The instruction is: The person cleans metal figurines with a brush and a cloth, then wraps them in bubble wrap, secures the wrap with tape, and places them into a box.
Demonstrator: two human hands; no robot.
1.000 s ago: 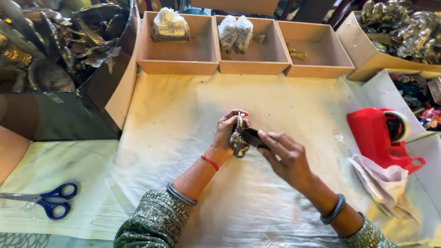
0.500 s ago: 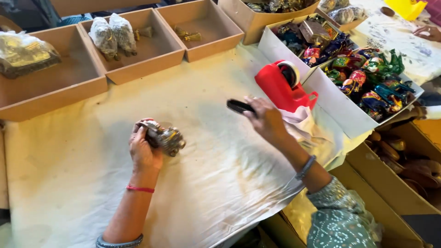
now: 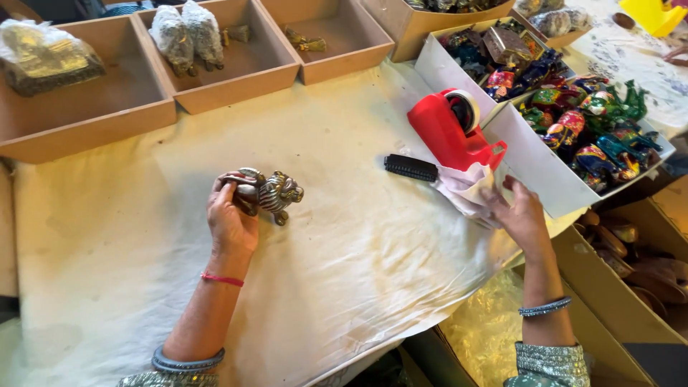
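Metal, shiny and stripy, the little animal figure (image 3: 266, 193) sits in the left hand (image 3: 231, 218). The fingers curl round its back end, so the grip is clenched on it and keeps it just above the cream cloth on the tabletop (image 3: 143, 251), where it can be seen from above.

Over on the right, the right hand (image 3: 522, 213) rests with its fingers spread on a pile of white paper sheets (image 3: 467, 190). It holds nothing tight; the grip is loose, only touching the top sheet. The paper lies under the near end of a red tape holder (image 3: 453, 129), which may help keep the sheets from sliding.

A black comb-like strip (image 3: 411, 168) lies flat between the two hands, close to the paper.

Far off sit brown trays (image 3: 236, 72). Some hold wrapped bundles (image 3: 185, 32). To the right, a white box (image 3: 530, 161) is full of bright painted figures (image 3: 588, 122), kept apart from the plain ones.
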